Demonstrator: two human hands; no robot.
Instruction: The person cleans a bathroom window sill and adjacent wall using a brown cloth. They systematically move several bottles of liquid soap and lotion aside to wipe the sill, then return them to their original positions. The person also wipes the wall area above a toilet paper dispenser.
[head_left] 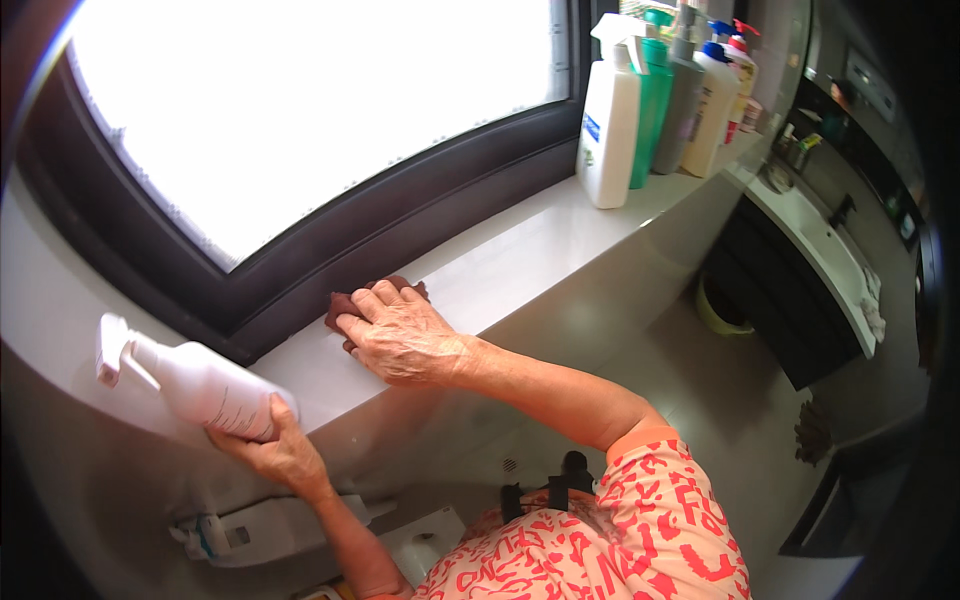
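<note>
My left hand (275, 455) is closed around the lower part of a white spray bottle (215, 390), which tilts with its trigger head toward the upper left. The bottle is over the left end of a white window sill (510, 275). On that sill my right hand (405, 335) presses down on a dark reddish-brown cloth (345, 308), its fingers bent over it. Part of the cloth is hidden under the hand. Just behind the cloth runs the dark frame (300, 260) of the window.
A white spray bottle (607, 130), a green bottle (652, 115) and several pump bottles (712, 110) stand at the sill's far right end. Beyond it are a washbasin (815, 235) on a dark cabinet (775, 290) and a waste bin (718, 312). Below the sill sits a white fixture (270, 535).
</note>
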